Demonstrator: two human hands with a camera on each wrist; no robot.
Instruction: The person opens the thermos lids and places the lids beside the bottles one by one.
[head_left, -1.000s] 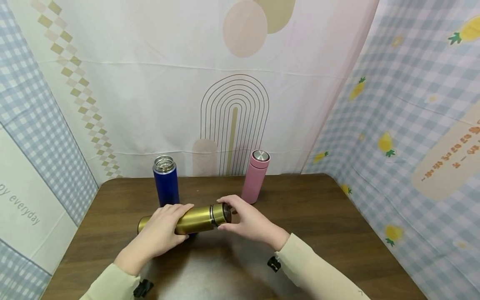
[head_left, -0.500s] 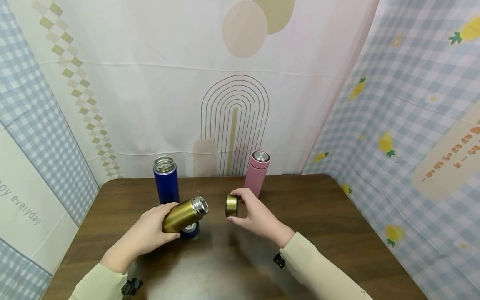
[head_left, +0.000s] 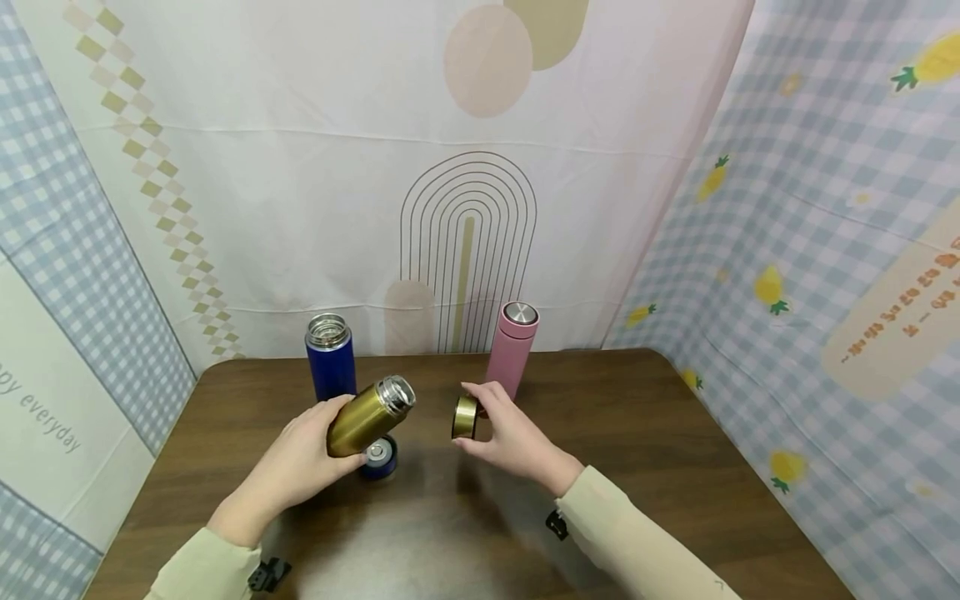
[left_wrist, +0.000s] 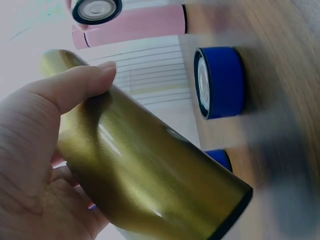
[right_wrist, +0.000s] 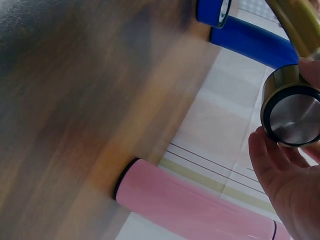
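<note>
Tilted to the right above the table, a gold thermos bottle with a bare steel mouth is gripped by my left hand. In the left wrist view, the thumb and fingers wrap round the gold body. My right hand pinches the gold lid between thumb and fingers, apart from the bottle's mouth. The right wrist view shows the lid's steel top facing the camera. Below the gold bottle, a blue lid lies on the table with its inner side up. Behind the left hand stands a lidless blue thermos bottle.
A pink thermos bottle with its lid on stands behind my right hand. The brown wooden table reaches back to a patterned curtain. Checked cloth hangs along the right side.
The gold lid has come off the bottle and moved right with my right hand. My left hand has tilted the bottle's mouth upward, which uncovers the blue lid on the table.
</note>
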